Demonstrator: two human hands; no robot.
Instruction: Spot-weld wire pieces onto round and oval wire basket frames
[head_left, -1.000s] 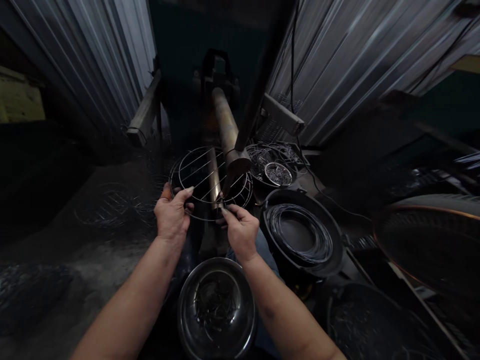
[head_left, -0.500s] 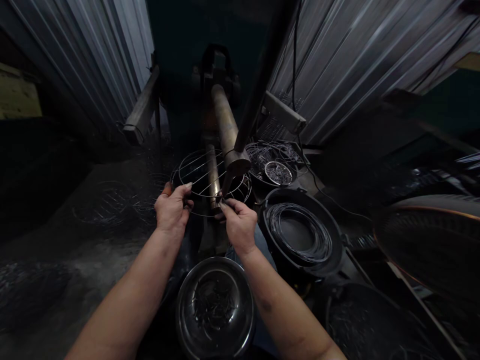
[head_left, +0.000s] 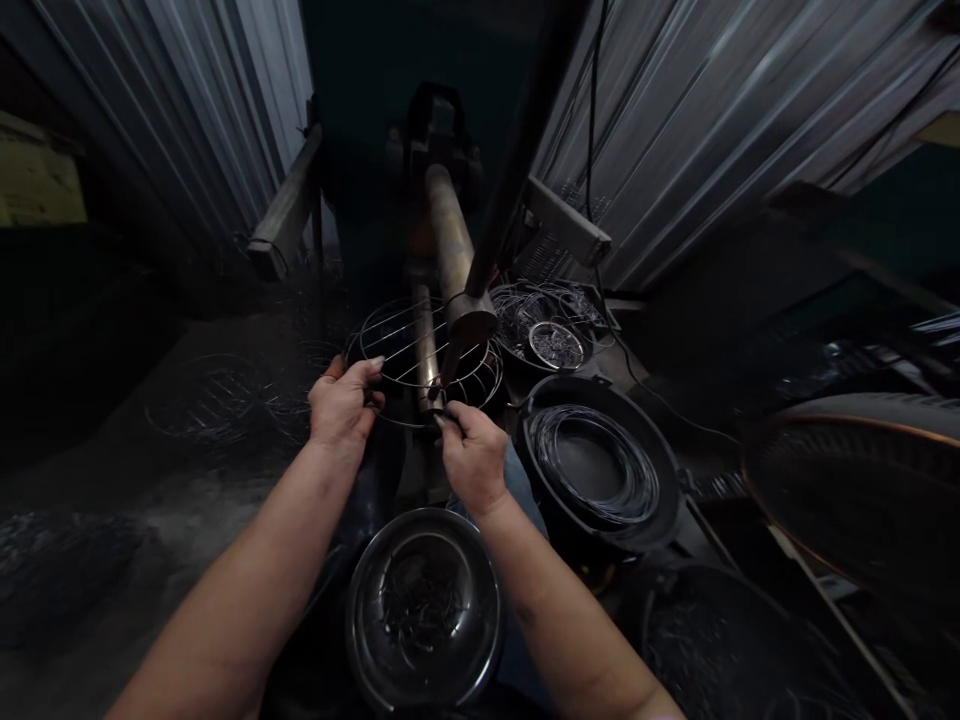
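Observation:
A round wire rack (head_left: 397, 340) with parallel bars and a wire rim lies between two metal electrode arms of a machine. My left hand (head_left: 341, 400) is closed around the rack's left rim, thumb on top. At the near rim, my right hand (head_left: 474, 450) has thumb and fingers pinched close to the electrode tips; whether it grips the rim or a small piece there is hidden. The thick upper arm (head_left: 454, 250) reaches over the rack, and the thinner lower arm (head_left: 426, 345) runs beneath it. Below my hands sits a steel bowl (head_left: 424, 690) with short wire pieces inside.
To the right stands a black basin (head_left: 675, 500) holding wire rings (head_left: 596, 465). Behind it are tangled wires and a small dish (head_left: 556, 345) of wire bits. Wire pieces (head_left: 232, 400) lie on the left floor. A dark pole (head_left: 517, 160) slants down beside the upper arm.
My right hand has shifted slightly down, a little away from the electrode tips. The left hand keeps its hold on the rack, which has barely moved.

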